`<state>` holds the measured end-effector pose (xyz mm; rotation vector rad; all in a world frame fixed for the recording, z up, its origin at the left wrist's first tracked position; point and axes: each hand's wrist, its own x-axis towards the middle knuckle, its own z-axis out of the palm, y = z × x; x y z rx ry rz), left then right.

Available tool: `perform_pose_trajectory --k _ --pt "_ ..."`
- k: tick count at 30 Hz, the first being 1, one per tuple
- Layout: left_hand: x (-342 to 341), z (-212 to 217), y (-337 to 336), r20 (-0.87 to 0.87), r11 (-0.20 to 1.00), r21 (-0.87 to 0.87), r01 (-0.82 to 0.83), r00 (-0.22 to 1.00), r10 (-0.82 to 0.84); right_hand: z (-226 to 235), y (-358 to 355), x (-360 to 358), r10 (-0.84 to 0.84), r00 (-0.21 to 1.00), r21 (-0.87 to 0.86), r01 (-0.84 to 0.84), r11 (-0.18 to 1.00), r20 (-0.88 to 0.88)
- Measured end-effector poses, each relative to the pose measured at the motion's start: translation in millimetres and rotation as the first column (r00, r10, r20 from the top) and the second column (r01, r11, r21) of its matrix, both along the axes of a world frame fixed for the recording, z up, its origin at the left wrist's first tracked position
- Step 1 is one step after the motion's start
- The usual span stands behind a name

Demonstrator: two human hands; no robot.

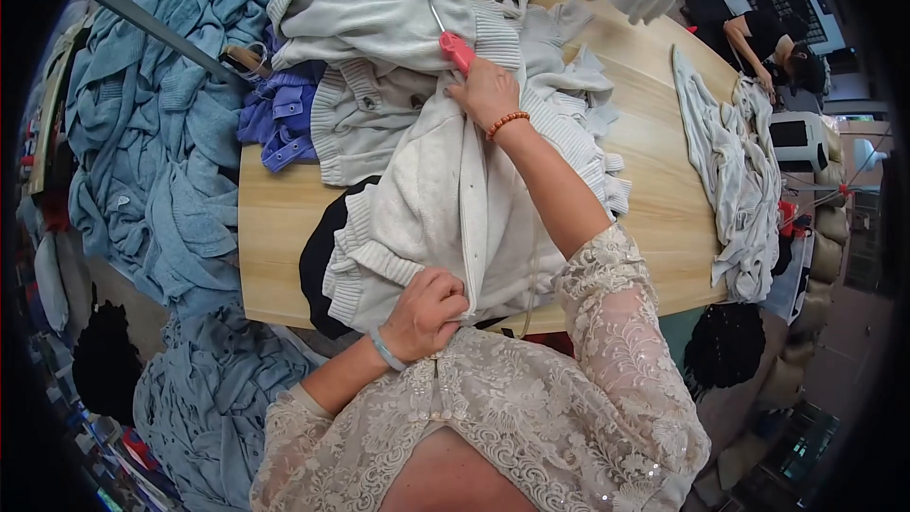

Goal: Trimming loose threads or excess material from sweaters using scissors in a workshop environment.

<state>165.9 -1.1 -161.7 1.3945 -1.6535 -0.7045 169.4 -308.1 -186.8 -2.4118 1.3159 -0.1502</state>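
One red-handled tool [458, 50] in fingers [480, 85], cream knit [417, 199] (ribbed edge [343, 290])

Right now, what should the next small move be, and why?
Probably draw the red tool toward the front band of the cream cardigan: the left hand holds the band's lower end, the right hand grips the tool, its metal shaft pointing away over grey knitwear.

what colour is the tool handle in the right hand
The handle is pinkish red, clearest in the head view.

heaped blue knitwear [171, 209] lies left of the wooden table [654, 156], which bears a purple garment [278, 117] and, along its right edge, crumpled pale clothes [744, 185].
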Motion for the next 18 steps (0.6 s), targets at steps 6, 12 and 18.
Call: perform_pose_trajectory --k 6,12,18 --pt "17 14 6 0.14 0.991 -0.097 -0.089 0.985 0.103 23 -31 -69 -0.069 0.912 0.372 -0.095 0.923 0.405" --pt "26 7 24 0.297 0.943 -0.223 -0.248 0.904 0.308 75 14 -251 -0.282 0.832 0.402 0.079 0.912 0.477" --pt "-3 -31 27 0.574 0.999 0.017 -0.03 0.818 0.015 14 109 -398 -0.556 0.808 0.053 0.557 0.829 0.193"
